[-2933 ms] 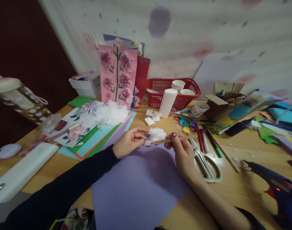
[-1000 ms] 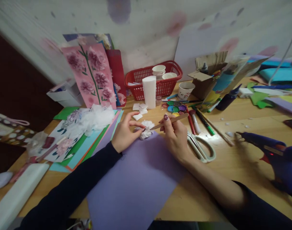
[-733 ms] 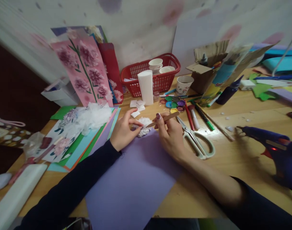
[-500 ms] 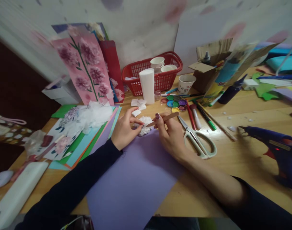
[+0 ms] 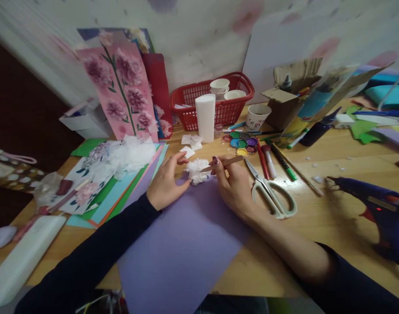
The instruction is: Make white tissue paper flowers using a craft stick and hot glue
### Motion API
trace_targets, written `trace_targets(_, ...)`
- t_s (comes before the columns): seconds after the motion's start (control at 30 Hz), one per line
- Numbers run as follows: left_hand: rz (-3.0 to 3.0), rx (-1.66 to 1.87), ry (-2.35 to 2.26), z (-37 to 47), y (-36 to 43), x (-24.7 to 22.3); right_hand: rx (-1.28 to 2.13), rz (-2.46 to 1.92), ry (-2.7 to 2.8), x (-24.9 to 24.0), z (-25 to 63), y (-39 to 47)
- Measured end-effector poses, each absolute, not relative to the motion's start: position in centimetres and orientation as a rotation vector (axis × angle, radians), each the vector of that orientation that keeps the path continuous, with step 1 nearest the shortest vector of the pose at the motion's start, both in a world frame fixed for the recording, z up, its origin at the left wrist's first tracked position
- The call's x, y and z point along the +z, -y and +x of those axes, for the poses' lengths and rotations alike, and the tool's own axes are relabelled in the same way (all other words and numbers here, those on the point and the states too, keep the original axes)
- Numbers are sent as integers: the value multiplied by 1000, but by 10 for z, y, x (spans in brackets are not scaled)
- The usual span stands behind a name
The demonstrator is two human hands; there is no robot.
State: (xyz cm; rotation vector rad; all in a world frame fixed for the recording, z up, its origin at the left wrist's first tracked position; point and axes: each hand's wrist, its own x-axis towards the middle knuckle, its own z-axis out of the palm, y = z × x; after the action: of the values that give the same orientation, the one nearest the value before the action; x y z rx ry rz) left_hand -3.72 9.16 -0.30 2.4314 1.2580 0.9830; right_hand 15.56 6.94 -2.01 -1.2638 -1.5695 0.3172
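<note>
A white ruffled paper flower (image 5: 197, 170) lies at the top edge of a purple sheet (image 5: 182, 244). Just left of the flower is my left hand (image 5: 167, 181), its thumb and fingers apart and holding nothing. My right hand (image 5: 232, 185) pinches a flat wooden stick (image 5: 230, 161), whose left tip reaches the flower's right side. Small white paper squares (image 5: 195, 142) lie behind the flower, beside an upright white roll (image 5: 205, 117).
White-handled scissors (image 5: 275, 196) lie right of my right hand, with pens, a brush and a paint palette (image 5: 243, 141) behind. A blue glue gun (image 5: 376, 192) is far right. At the back stands a red basket (image 5: 186, 117); coloured papers (image 5: 121, 196) lie left.
My left hand has let go of the flower and moved slightly left, its fingers spreading. More of the flower shows. The stick stays in my right hand.
</note>
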Motion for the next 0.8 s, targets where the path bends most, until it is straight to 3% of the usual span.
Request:
trace_targets(0.43, 2317, 749, -1295, -48, -93, -12, 280, -1244, 1596, -18, 153, -69)
trace_targets(0.8, 2427, 876, -1212, -44, -89, -5, 268, -1243, 1615, -18, 150, -71)
